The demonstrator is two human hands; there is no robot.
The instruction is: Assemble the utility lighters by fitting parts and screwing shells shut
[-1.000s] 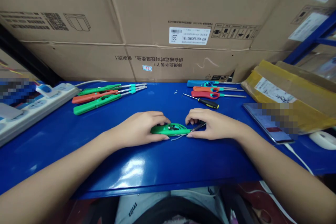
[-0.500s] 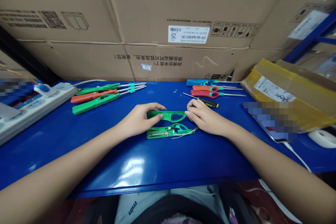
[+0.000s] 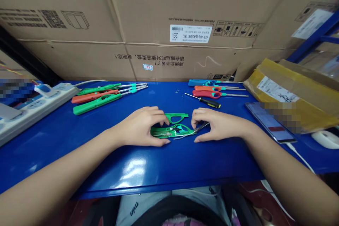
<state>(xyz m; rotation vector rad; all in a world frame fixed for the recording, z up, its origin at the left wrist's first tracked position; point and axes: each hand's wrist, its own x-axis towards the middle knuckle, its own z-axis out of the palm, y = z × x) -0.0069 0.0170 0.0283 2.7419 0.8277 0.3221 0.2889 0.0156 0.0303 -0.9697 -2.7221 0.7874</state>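
An opened green lighter half [image 3: 173,132] lies on the blue table, its inner parts, a clear tube and a thin pale wire showing. My left hand [image 3: 144,126] curls around its left end, thumb along the near edge and fingers on the far edge. The hand hides that end. Just behind lies the other green shell half [image 3: 178,117], partly covered by my left fingers. At the right end, my right hand [image 3: 212,123] holds its thumb and curled fingers apart around the lighter's dark metal tube [image 3: 202,127]; a firm grip is not visible.
Several green and orange lighters [image 3: 96,104] lie at left beside a power strip [image 3: 39,109]. Blue, orange and red lighters [image 3: 209,94] lie at the back right, near a screwdriver [image 3: 209,102]. A phone [image 3: 265,118] and yellow-taped carton [image 3: 296,102] are at right; cardboard [image 3: 148,17] stands behind.
Both hands have come off the empty shell half and moved nearer to me. The left now wraps the filled half's end; the right has opened around the metal tube.
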